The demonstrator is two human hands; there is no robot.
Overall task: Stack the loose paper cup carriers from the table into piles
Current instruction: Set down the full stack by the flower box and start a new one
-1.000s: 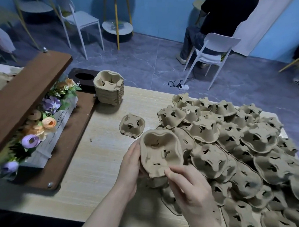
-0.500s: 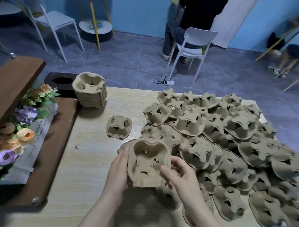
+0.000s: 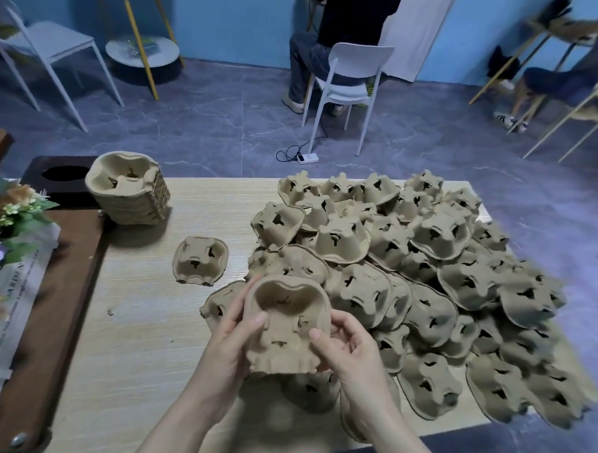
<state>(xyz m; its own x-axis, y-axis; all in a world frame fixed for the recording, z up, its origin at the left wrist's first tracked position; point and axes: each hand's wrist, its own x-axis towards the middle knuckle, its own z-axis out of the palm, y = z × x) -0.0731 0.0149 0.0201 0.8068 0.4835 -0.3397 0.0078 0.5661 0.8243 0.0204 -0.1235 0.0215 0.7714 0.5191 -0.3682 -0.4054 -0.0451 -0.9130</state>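
A small nested stack of carriers (image 3: pixel 288 332) is gripped at both sides by the left hand (image 3: pixel 229 339) and right hand (image 3: pixel 349 348), just beside the loose heap (image 3: pixel 425 283), probably to square it.

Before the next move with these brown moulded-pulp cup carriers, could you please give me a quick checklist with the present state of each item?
1. Small nested stack of brown pulp cup carriers gripped on both sides: ok, left hand and right hand both hold it.
2. Held stack cavity side up, like the tall finished pile of carriers: ok.
3. Tall pile standing square: not ok, it leans slightly.
4. Single loose carrier within easy reach: ok, lying alone on the light wooden table.
5. Loose heap of carriers facing the stacking way: not ok, most lie cavity down.
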